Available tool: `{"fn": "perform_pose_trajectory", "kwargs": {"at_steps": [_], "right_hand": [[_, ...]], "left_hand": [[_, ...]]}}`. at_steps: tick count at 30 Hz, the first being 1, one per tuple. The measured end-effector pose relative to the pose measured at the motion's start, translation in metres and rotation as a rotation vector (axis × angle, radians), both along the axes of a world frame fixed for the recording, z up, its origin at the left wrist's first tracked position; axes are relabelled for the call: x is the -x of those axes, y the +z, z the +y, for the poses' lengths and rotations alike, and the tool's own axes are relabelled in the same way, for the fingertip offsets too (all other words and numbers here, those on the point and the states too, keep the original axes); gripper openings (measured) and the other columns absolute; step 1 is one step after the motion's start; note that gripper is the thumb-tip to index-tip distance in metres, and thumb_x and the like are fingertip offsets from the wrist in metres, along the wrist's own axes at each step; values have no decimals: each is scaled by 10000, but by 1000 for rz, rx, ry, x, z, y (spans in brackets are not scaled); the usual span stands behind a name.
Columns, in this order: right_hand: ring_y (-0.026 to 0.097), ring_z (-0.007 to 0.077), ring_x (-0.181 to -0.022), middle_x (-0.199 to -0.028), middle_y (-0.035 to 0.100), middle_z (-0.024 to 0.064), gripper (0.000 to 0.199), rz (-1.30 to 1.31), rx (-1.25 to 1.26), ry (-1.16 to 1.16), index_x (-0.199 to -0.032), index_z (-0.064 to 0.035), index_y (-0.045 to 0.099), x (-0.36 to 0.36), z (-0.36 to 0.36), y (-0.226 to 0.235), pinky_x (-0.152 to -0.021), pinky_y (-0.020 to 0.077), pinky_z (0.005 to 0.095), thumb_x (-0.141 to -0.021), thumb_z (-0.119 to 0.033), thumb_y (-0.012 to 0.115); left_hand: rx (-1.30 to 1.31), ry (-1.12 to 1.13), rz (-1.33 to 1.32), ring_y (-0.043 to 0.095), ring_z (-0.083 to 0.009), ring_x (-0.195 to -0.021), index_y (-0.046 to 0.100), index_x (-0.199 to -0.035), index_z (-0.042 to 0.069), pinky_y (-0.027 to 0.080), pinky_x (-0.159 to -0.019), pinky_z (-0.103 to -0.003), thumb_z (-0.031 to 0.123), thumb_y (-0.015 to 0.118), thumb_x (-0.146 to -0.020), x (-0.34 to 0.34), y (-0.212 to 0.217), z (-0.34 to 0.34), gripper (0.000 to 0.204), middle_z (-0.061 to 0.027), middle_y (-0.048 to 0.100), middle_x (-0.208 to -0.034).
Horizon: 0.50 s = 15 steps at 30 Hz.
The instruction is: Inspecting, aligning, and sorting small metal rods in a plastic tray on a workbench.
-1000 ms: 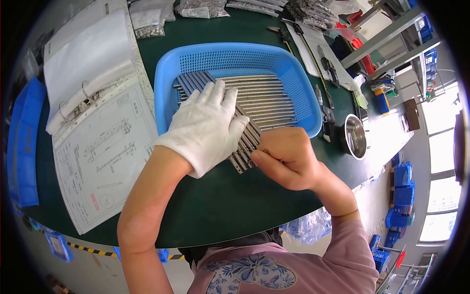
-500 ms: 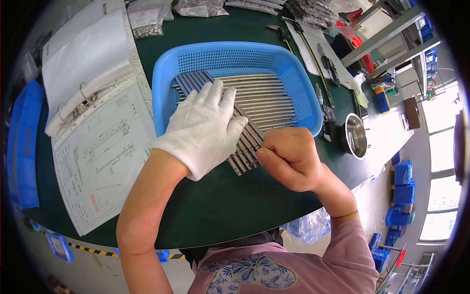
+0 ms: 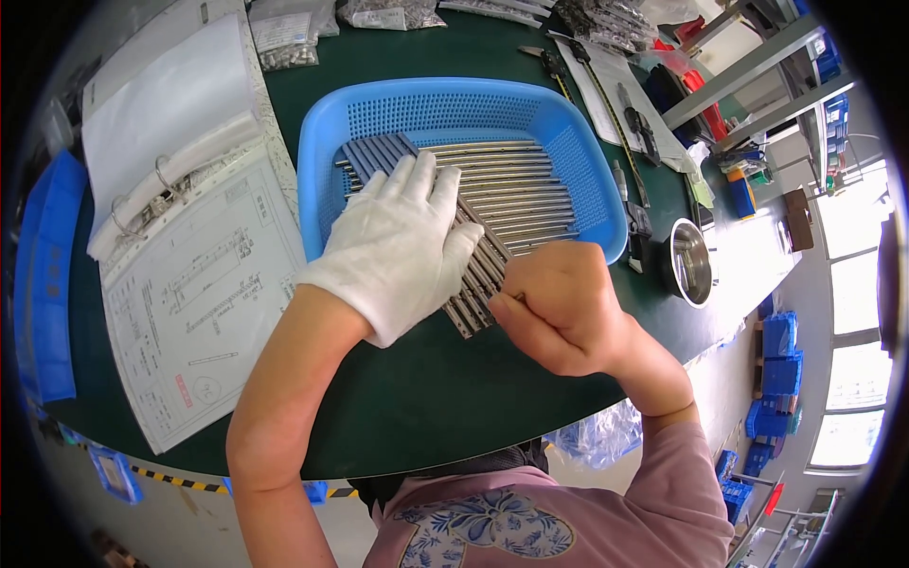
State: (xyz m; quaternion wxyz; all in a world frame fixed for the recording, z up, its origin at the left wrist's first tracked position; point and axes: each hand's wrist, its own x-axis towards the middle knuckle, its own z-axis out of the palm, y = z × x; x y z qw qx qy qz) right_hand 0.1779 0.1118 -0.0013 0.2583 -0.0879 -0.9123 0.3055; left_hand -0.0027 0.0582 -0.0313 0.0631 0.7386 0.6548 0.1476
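My left hand (image 3: 390, 254), in a white glove, lies flat with its fingers stretched over a row of slim metal bars (image 3: 468, 310). These bars slant across the near rim of a blue perforated basket (image 3: 436, 92), their lower ends pointing toward me and showing small holes. Bare and curled into a fist, my right hand (image 3: 559, 308) is at the right side of those lower ends. Its thumb presses against the bent fingers, and whatever they pinch is hidden. Inside the basket, several shiny metal rods (image 3: 516, 182) lie side by side, partly beneath the slanted bars.
At left lies an open ring binder with a drawing sheet (image 3: 213, 303). Calipers (image 3: 639, 133) rest on papers at right, near a steel bowl (image 3: 688, 263). Plastic bags of metal parts (image 3: 284, 33) line the far edge of the green table (image 3: 417, 417).
My right fist has shifted slightly to the left beside the bar ends and turned a little. The left hand stays flat on the bars.
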Motion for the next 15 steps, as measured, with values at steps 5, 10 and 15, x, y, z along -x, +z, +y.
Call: {"fn": "perform_pose_trajectory", "kwargs": {"at_steps": [5, 10, 15], "right_hand": [[478, 336, -500, -568, 473, 130, 222, -17, 122, -51, -642, -13, 510, -1, 3, 2, -465, 364, 406, -838, -82, 588], [483, 340, -516, -571, 475, 136, 239, -70, 174, -25, -644, -5, 506, -1, 3, 0, -478, 365, 412, -847, -95, 594], [486, 339, -521, -572, 475, 138, 248, -93, 256, -27, -638, -3, 500, 2, 2, 1, -482, 365, 413, -847, -98, 595]], "left_hand": [[21, -9, -3, 406, -381, -1270, 383, -1341, -81, 309, -1078, -411, 361, 345, -982, 0, -1, 2, 571, -270, 375, -1405], [10, -10, -2, 416, -378, -1258, 379, -1340, -87, 319, -1070, -407, 359, 345, -982, 1, 1, 0, 573, -262, 386, -1395], [-34, -8, 17, 433, -371, -1237, 377, -1341, -88, 329, -1060, -407, 349, 358, -978, 3, -3, -2, 569, -255, 410, -1366]]}}
